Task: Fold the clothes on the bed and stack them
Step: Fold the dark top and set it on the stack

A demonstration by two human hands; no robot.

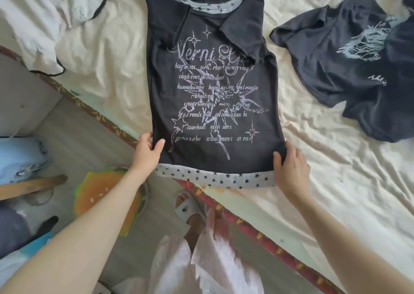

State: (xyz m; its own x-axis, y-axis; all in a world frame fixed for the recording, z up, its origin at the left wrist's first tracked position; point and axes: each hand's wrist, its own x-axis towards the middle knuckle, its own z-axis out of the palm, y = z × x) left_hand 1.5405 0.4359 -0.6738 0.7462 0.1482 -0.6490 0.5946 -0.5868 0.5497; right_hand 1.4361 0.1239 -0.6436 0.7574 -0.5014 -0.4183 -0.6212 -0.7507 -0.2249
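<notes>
A dark grey T-shirt (215, 87) with pale printed lettering and a star-patterned grey collar and hem lies face up on the cream bedsheet (336, 170). Both sleeves are folded in over its chest. Its hem hangs just past the bed's near edge. My left hand (146, 152) pinches the shirt's lower left corner, thumb on top. My right hand (291, 170) grips the lower right corner at the hem band. A second dark printed garment (336, 65) lies crumpled on the bed to the right.
A white cloth with dark trim (44, 25) lies bunched at the upper left of the bed. The bed's red patterned edge (257, 233) runs diagonally below the shirt. On the floor are an orange and green cushion (105, 199) and a sandalled foot (188, 206).
</notes>
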